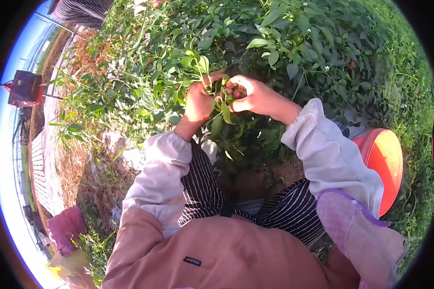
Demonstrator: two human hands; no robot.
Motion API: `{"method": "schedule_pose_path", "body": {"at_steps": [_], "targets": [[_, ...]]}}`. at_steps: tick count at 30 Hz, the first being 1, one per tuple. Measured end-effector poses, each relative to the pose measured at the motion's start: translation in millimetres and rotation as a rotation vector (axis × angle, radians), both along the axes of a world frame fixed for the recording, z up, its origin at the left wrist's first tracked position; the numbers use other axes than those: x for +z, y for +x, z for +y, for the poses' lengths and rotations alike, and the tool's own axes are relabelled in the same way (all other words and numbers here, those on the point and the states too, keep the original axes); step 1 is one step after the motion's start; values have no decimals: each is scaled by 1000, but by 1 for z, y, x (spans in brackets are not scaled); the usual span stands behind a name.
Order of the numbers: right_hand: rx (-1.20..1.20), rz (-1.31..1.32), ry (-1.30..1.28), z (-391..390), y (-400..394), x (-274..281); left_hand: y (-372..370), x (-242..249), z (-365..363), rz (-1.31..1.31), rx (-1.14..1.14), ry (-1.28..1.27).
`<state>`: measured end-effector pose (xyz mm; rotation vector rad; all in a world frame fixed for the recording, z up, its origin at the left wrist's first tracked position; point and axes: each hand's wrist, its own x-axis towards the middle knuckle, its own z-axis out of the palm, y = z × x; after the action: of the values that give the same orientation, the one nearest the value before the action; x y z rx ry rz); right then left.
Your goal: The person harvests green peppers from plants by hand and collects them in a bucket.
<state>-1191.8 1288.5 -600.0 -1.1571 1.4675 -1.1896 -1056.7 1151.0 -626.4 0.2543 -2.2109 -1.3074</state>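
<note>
My left hand [200,100] is closed around a leafy branch of a pepper plant [202,65], whose leaves stick out above and below the fingers. Close beside it, my right hand [261,98] has its thumb and fingers curled in on a small green pepper [229,98]; part of it is hidden by the fingers. Between the two hands a few pale green leaves [225,112] hang down. Another green pepper [190,53] shows at the top of the branch.
Dense pepper bushes [294,48] fill the space ahead and to the right, with a few red peppers [353,63]. By my right forearm stands a red bucket [385,164]. A pinkish sack [67,230] lies at lower left. Another person's striped clothing [84,12] shows at the top left.
</note>
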Motion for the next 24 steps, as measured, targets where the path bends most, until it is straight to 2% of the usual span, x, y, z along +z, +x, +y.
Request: {"method": "schedule_pose_path", "body": {"at_steps": [1,3,4,5,6,7,8,9,10,11,13,15,17,19,21,22,23,24], "targets": [[-76,243,-142,-4,3,-6,-2,0,2,-2,0,1],[-203,422,-158,1,8,-6,-5,-2,5,65,-140,369],[-202,421,-157,2,13,11,-7,-5,2,21,6,13],[-228,609,6,3,16,28,-9,-8,-1,-23,151,-342],[-250,794,174,3,19,39,-10,-8,-1,4,164,-433],[-246,790,180,0,19,36,-10,-6,2,28,175,-522],[-195,788,162,-6,15,33,-6,-10,1,-284,283,-606],[-147,786,142,-10,10,32,-4,-3,4,-351,225,-566],[-77,413,192,-9,3,46,-6,-28,0,-174,446,-950],[-8,-180,241,-2,-5,50,-8,-52,-4,25,667,-1327],[253,-964,353,3,-16,55,-5,-28,-7,-6,386,-647],[283,-923,302,5,-14,58,3,0,-23,-184,498,-331],[-40,-642,132,8,-13,58,9,8,-40,81,484,266],[-132,-471,184,9,-21,32,16,19,-54,120,468,403],[-81,109,307,5,-24,6,22,22,-63,102,446,372],[-38,166,58,2,-14,-3,22,24,-62,112,431,395],[33,81,43,5,-10,-8,21,25,-59,121,416,420],[73,300,-20,2,0,-15,18,23,-57,133,434,436]]}}
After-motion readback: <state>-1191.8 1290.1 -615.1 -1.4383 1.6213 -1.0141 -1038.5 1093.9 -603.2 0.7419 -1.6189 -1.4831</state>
